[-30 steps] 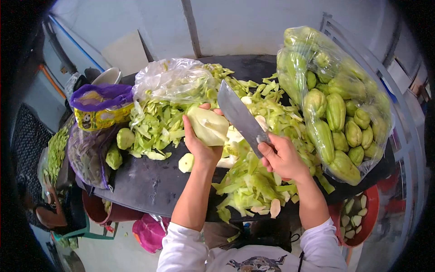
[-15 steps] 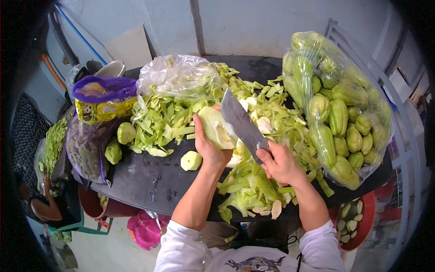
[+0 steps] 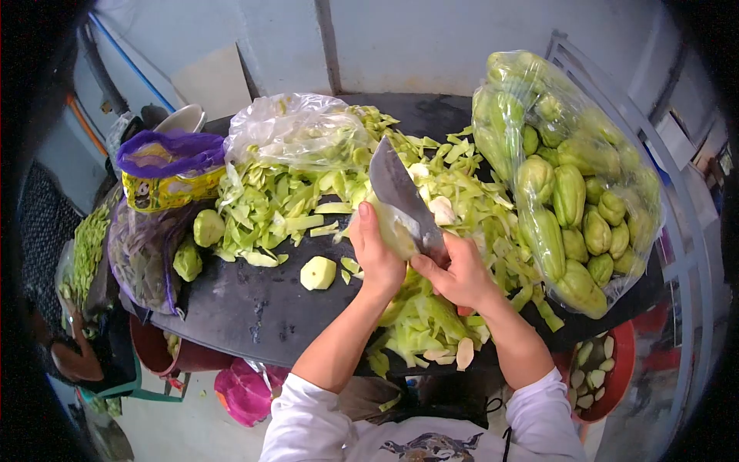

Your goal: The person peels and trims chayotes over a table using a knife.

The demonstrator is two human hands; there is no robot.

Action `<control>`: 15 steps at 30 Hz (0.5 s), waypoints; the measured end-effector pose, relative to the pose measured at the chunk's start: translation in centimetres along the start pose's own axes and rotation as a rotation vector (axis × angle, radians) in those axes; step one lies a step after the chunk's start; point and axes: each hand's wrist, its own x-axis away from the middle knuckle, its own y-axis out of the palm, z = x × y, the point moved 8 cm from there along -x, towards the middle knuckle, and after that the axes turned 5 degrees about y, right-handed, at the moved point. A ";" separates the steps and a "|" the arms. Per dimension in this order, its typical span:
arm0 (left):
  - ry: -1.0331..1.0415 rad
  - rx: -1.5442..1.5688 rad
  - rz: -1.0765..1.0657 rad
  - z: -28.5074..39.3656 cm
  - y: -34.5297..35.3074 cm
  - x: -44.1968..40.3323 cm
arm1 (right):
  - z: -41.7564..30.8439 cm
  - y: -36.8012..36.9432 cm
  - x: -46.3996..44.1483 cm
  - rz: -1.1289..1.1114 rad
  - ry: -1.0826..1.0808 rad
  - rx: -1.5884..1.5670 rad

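Observation:
Peeled, pale chayote point(image 3: 397, 232) is gripped in my left hand point(image 3: 379, 258), whose thumb points up along its side. My right hand point(image 3: 462, 271) is closed round the base of a wide-bladed knife point(image 3: 399, 185). The grey blade slants up and left, lying against the chayote's right side, and the handle is hidden by my fingers. Both hands are close together above the table. Green peelings point(image 3: 419, 316) are heaped below and around them. A cut chayote piece point(image 3: 318, 273) lies on the dark table point(image 3: 231, 308) left of my left hand.
A clear bag of whole chayotes point(image 3: 570, 192) fills the table's right side. At left stand a purple mesh bag point(image 3: 146, 254) and two unpeeled chayotes point(image 3: 208, 228). A crumpled plastic bag point(image 3: 289, 127) covers peelings. Red tubs point(image 3: 625, 377) are below. Another person's arm point(image 3: 77, 354) shows far left.
The knife has come in against the chayote, and my two hands are closer together. My left hand has turned, its thumb now upright. Small peelings now lie near the cut piece.

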 end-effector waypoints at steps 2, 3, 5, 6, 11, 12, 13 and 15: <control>0.114 -0.148 0.096 1.2 -0.2 0.3 | -0.7 -0.2 -0.1 0.052 -0.089 0.042; 0.112 -0.148 0.092 1.2 -0.1 0.3 | -0.8 -0.3 -0.2 0.057 -0.089 0.041; 0.139 -0.181 0.082 1.6 0.2 0.4 | -1.4 -0.7 -0.1 0.099 -0.115 0.032; 0.139 -0.179 0.078 1.4 0.0 0.3 | -1.8 -0.9 0.0 0.103 -0.116 0.033; 0.310 -0.363 0.004 2.6 0.6 -0.6 | -0.6 -1.0 0.2 0.058 0.134 0.012; 0.317 -0.363 0.004 2.8 0.6 -0.6 | -0.6 -0.9 0.1 0.057 0.127 0.013; 0.230 -0.268 0.006 2.2 0.4 -0.7 | -0.9 -0.8 0.0 0.089 0.080 0.052; 0.137 -0.175 0.009 1.5 0.2 -0.7 | -1.1 -0.6 0.0 0.122 0.039 0.091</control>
